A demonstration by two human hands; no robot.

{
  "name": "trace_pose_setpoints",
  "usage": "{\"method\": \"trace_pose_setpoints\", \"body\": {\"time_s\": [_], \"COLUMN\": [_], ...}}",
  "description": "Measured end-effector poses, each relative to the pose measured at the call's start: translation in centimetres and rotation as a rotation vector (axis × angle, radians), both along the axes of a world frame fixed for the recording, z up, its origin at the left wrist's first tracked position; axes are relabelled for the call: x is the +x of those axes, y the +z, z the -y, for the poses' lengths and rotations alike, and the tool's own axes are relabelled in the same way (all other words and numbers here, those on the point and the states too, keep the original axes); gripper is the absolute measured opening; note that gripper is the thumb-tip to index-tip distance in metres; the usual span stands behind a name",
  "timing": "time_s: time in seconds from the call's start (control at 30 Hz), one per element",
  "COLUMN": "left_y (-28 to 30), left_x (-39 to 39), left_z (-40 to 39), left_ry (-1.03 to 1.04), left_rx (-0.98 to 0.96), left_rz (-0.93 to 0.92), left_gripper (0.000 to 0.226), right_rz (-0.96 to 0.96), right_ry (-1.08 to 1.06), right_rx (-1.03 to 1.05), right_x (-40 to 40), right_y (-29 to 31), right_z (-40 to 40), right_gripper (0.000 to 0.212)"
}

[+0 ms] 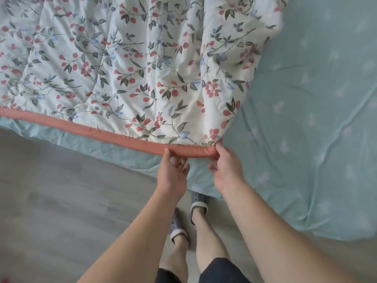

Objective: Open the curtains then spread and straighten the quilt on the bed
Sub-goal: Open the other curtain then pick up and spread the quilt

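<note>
Salmon-pink binding [114,134], smooth and rolled into a soft tube, is running along the near hem of the quilt [114,64] and ending at its corner near the centre of the view. The quilt itself is white cotton-like cloth, padded and stitched into puffy channels, printed with red berries, grey-green leaves and pale blue petals. It is lying bunched in long folds over the bed from nine o'clock round to one o'clock, covering the left part of the mattress.

The left hand [173,170] is pinching the binding, thumb on top and fingers curled beneath, just left of the corner. The right hand [225,170] is gripping the corner itself, thumb pressing the top edge and fingers tucked under the cloth. The two hands are sitting close together, nearly touching.

A mint-green sheet [306,119], thin and creased with faint pale motifs, is lying bare from two o'clock down to five o'clock and hanging over the bed's edge below the binding. Grey wood-grain flooring [61,190] is filling seven to nine o'clock. At six o'clock, perforated grey slippers [199,203] with white straps are showing on the person's feet.
</note>
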State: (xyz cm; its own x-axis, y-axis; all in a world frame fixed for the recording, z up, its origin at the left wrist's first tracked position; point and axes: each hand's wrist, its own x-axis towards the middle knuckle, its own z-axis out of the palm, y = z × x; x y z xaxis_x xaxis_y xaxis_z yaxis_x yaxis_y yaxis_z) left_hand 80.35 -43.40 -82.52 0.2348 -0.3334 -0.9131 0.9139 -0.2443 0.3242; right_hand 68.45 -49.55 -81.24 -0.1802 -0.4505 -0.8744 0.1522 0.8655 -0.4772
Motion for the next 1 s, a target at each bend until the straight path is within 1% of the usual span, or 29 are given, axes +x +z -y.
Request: {"method": "trace_pose_setpoints", "body": {"time_s": [0.07,0.13,0.17,0.2,0.27,0.3,0.37,0.43,0.53,0.67,0.8,0.9,0.97,1.0], "left_y": [-0.4,-0.9,-1.1,-1.3,-1.3,-1.2,-1.0,-0.8,-0.3,0.2,0.7,0.8,0.4,0.0], "left_x": [-2.1,-3.8,-4.5,-4.9,-5.2,-5.1,-4.8,-4.5,-4.1,-4.5,-6.6,-9.6,-11.3,-12.0], "left_z": [0.2,0.2,0.0,-0.2,-0.7,-1.0,-1.6,-1.8,-2.2,-2.8,-3.5,-3.0,-2.7,-2.6], "left_ry": [-0.126,-0.235,-0.255,-0.251,-0.215,-0.194,-0.152,-0.150,-0.145,-0.124,-0.081,-0.187,-0.270,-0.277], "left_rx": [-0.044,-0.082,-0.088,-0.088,-0.097,-0.106,-0.113,-0.120,-0.130,-0.105,-0.089,-0.140,-0.167,-0.165], "left_rz": [-0.021,0.005,0.017,0.027,0.027,0.016,-0.005,-0.009,0.005,0.058,0.027,0.017,0.073,0.086], "left_gripper": [0.034,0.024,0.018,0.013,0.011,0.012,0.016,0.012,0.011,0.007,0.007,0.022,0.015,0.011], "right_rz": [-0.058,-0.039,0.009,0.103,0.347,0.431,0.496,0.484,0.449,0.363,0.269,0.260,0.307,0.343], "right_ry": [0.041,0.060,0.030,-0.028,-0.158,-0.218,-0.262,-0.250,-0.236,-0.216,-0.194,-0.175,-0.153,-0.154], "right_rx": [-0.001,-0.009,0.006,0.031,0.077,0.089,0.078,0.047,0.005,0.029,0.065,0.037,0.032,0.045], "right_x": [-1.2,-2.0,-2.4,-2.8,-3.5,-3.7,-3.7,-3.4,-3.6,-6.2,-9.5,-10.8,-11.3,-11.6], "right_y": [0.8,0.7,0.4,-0.1,-0.6,-0.8,-1.4,-1.6,-1.1,0.2,1.4,1.4,0.8,0.2], "right_z": [-2.7,-4.1,-4.1,-3.6,-1.7,-0.5,1.5,2.9,2.7,-0.4,-5.1,-6.9,-6.7,-6.2], "right_gripper": [0.023,0.023,0.019,0.015,0.016,0.017,0.021,0.027,0.030,0.024,0.014,0.012,0.014,0.016]}}
